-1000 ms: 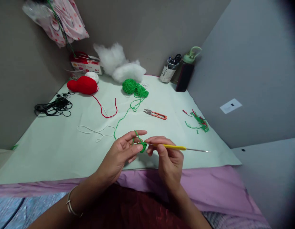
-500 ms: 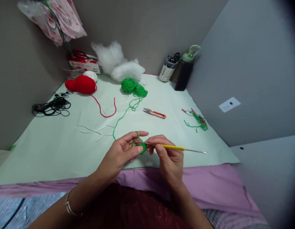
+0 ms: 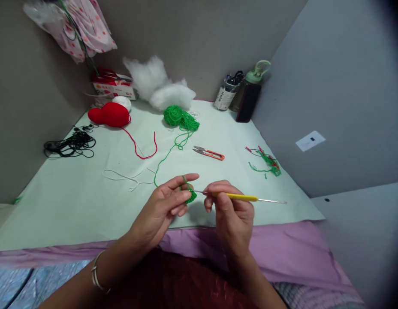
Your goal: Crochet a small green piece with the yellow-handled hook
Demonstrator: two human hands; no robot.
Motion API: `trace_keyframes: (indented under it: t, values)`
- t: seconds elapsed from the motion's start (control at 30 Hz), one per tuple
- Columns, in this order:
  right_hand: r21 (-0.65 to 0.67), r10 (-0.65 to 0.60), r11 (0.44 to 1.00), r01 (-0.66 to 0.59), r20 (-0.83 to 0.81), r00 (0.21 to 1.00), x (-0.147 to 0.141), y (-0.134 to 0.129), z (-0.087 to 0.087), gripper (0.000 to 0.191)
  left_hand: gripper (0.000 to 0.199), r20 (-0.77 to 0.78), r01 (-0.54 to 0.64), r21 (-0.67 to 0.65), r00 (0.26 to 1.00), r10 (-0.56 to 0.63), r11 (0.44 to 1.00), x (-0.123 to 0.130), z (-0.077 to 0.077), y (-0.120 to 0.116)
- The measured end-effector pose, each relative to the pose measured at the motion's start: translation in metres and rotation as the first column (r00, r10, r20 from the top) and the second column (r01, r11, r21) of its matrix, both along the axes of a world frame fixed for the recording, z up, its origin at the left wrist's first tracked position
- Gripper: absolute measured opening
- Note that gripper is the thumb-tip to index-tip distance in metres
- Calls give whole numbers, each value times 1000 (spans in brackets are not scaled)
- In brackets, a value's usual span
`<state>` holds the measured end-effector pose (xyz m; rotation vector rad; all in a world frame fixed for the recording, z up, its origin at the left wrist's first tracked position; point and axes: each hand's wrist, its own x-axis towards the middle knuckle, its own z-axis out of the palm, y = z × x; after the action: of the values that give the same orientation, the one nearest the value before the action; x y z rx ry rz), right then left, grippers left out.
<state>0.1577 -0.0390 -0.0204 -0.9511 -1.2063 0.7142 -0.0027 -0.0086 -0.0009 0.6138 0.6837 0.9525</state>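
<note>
Between thumb and fingers, my left hand (image 3: 163, 204) pinches a small green crochet piece (image 3: 191, 197). Green yarn runs over its raised index finger and back across the table to a green yarn ball (image 3: 173, 115). My right hand (image 3: 233, 210) grips the yellow handle of a crochet hook (image 3: 240, 197), held nearly level. One metal end of the hook points left and meets the top of the green piece; the other end sticks out to the right. Part of the green piece is hidden behind my left thumb.
Orange thread snips (image 3: 209, 152) lie beyond my hands. Loose white yarn (image 3: 125, 177), a red stuffed piece (image 3: 109, 114) and black cord (image 3: 72, 143) are at left. White stuffing (image 3: 160, 86) sits behind. To the right are yarn scraps (image 3: 268, 163), a phone (image 3: 248, 103) and a bottle (image 3: 254, 76).
My right hand has moved slightly right with the hook, away from my left hand. The green piece has tilted in my left fingers, and the hook's left end has drawn back toward its top.
</note>
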Motion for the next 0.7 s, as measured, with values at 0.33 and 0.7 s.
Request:
trace_keyframes:
  t: [0.33,0.7]
  values:
    - [-114,109,983,-142,-253,961,0,5,-1,20,33,-178,31,136,984,-6,990,-1,-7,-5]
    - [-97,155,977,-190,-293,944,2,3,-1,17,54,16,124,-11,992,-123,992,1,-3,-3]
